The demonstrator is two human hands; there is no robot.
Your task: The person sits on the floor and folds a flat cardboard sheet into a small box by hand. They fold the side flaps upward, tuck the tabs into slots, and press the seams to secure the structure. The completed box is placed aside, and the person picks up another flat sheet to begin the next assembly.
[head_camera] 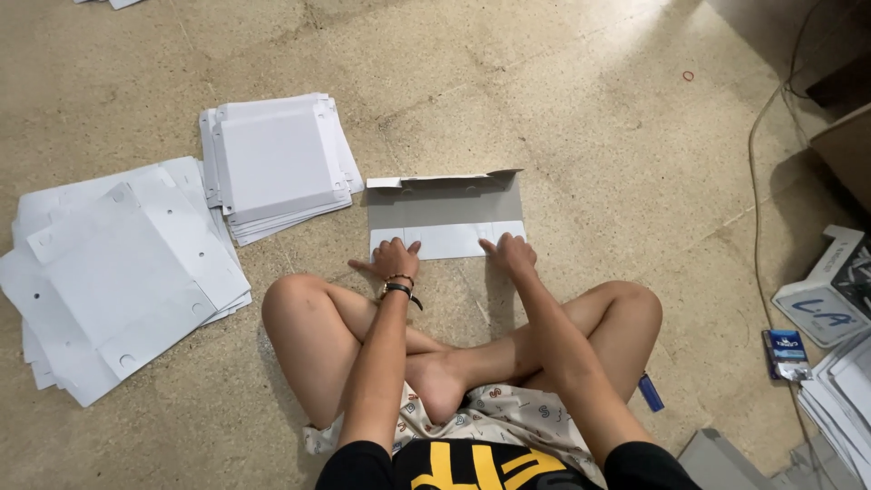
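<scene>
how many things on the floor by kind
card stacks: 2
folded card under both hands: 1
blue lighter: 1
small blue pack: 1
red rubber band: 1
total: 6

Speckled beige stone floor [562, 100], cracked in thin lines, lit brighter toward top right. Grey cable [755, 181] trailing down right side. Brown box corner [848, 150] at right edge. Small red rubber band [688, 76] lying alone.
</scene>
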